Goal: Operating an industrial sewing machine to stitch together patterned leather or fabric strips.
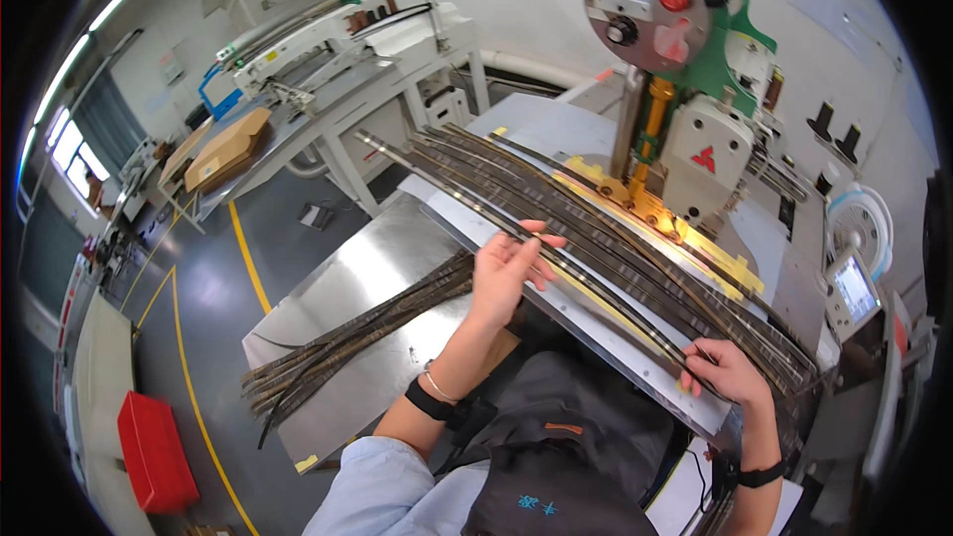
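Note:
A long, narrow dark strip with light marks (452, 193) runs slantwise across the front of the white worktable (685, 402). My left hand (509, 273) pinches it near its middle, thumb against fingers. Closer to me, my right hand (727, 373) has its fingers closed around the strip's near right end. Just beyond it, several similar dark strips (596, 228) lie side by side on the worktable. A yellow band (606, 306) lies along the table next to the held strip. What material the strips are made of, I cannot tell.
A green and grey sewing machine (707, 154) with a lit golden clamp (650, 210) stands behind the strips. At left, a bundle of strips (372, 323) lies on a metal table (342, 273). A small screen (854, 288) is at right, and a red bin (157, 452) stands on the floor.

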Action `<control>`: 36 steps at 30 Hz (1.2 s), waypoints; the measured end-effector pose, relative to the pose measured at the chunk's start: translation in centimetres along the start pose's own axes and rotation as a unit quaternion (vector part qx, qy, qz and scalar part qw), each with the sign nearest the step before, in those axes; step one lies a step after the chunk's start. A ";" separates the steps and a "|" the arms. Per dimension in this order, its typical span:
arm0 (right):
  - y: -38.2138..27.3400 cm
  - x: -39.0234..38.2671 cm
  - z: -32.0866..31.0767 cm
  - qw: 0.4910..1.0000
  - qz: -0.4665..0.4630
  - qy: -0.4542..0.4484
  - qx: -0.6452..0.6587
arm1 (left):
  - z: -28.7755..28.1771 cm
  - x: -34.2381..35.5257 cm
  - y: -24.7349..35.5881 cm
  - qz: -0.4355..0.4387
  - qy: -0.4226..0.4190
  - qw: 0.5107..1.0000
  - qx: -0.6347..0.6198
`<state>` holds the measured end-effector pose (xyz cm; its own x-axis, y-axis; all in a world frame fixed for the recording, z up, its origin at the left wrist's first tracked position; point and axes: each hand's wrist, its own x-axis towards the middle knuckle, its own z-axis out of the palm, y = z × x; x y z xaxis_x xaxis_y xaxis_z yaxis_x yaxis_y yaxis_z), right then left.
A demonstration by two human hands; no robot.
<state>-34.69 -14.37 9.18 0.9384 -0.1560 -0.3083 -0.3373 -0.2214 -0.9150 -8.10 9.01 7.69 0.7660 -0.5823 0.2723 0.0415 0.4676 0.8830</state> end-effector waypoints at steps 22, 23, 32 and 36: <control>1.6 -0.5 -0.9 0.992 -0.081 0.014 -0.093 | 2.2 -2.7 -1.8 -0.076 -0.018 0.995 -0.062; 1.4 -0.2 -1.1 0.992 -0.081 0.014 -0.093 | 2.0 -2.7 -1.5 -0.077 -0.018 0.995 -0.062; 2.9 5.0 -4.9 0.825 0.019 0.170 -0.538 | -10.9 -4.9 11.6 0.122 0.248 0.946 0.170; 2.5 5.4 -4.3 0.833 0.010 0.160 -0.530 | -20.0 -10.7 24.2 0.262 0.417 0.774 0.398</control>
<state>-30.79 -19.91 6.31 0.9211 -0.3809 -0.0803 -0.3882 -0.9144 -0.1147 -2.43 39.90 18.50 0.7062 0.3345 0.6240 -0.5689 -0.2566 0.7814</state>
